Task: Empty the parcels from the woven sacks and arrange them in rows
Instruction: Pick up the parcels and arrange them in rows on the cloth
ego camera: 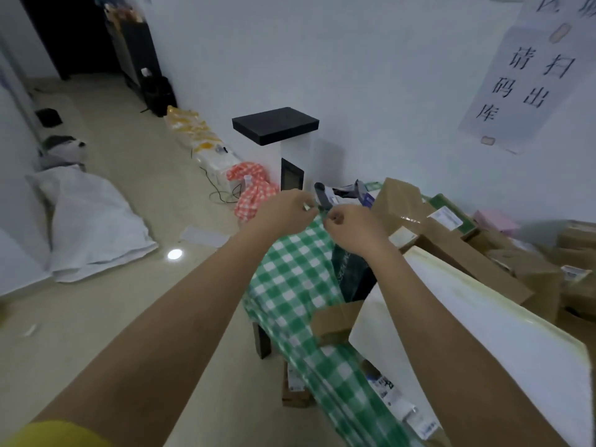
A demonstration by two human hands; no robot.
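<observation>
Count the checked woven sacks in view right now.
2: a green-checked sack gripped at its top by both hands, and a red-checked sack on the floor behind by the wall. Others may be hidden.

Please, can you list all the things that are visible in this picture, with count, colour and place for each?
checked sack: one, green and white, centre, held up at its top by both hands
cardboard boxes: several, brown, piled at the right
white board: one, white with a pale yellow edge, lower right
white sack: one, white, on the floor at the left
red checked sack: one, red and white, on the floor by the wall
yellow packs: several, yellow and white, along the wall
black box: one, black, on top of a white stand
wall sign: one, white with black characters, upper right
left hand: pinches the sack's top edge
right hand: pinches the sack's top edge
</observation>
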